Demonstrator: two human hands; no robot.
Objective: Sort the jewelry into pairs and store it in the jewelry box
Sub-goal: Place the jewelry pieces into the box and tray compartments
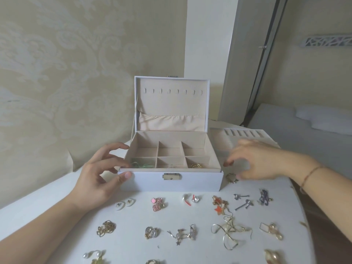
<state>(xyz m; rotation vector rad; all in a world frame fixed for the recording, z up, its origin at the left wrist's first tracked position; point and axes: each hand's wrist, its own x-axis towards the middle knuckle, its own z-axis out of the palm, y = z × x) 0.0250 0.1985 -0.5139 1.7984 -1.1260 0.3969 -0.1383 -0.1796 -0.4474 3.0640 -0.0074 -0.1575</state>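
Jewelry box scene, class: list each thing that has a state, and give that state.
Jewelry box: lid open, upright.
Clasp: unfastened.
Front compartments: jewelry in each; back row looks empty.
Left hand: fingers touching box's left corner.
Right hand: blurred, over gold piece.

We see the jewelry box (171,180) standing lid-up at the middle of the bench (133,244). Our left hand (99,178) touches its nine o'clock corner; our right hand (261,162) hovers at three o'clock, just behind a ring (231,177). A tray (247,136) lies at two o'clock. Earring pairs (190,221) lie in rows at six o'clock, before the box. Three near compartments hold pieces.
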